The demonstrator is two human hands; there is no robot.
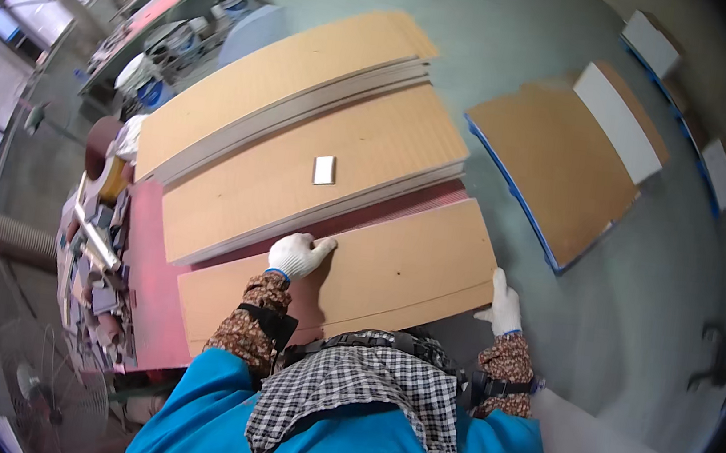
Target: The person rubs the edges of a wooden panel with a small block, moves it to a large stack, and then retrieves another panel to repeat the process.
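Note:
A long tan board (pixel 403 271) lies nearest to me, across the front of a red-topped table. My left hand (pixel 295 257), in a white knit glove, is closed at its far edge, thumb out to the right and fingers curled down over the edge. My right hand (pixel 504 305), gloved the same way, grips the right end near the front corner. A thin line runs along the board's near side, and a small dark spot marks its face. Beyond lie two stacks of similar boards, a middle stack (pixel 372 143) and a far stack (pixel 302 54).
A small white rectangular thing (pixel 324 170) rests on the middle stack. Sanding rolls and scraps (pixel 104 260) crowd the left end of the red table (pixel 155 283). A fan (pixel 45 383) stands at lower left. To the right, a brown sheet (pixel 559 159) lies on a blue pallet (pixel 510 190).

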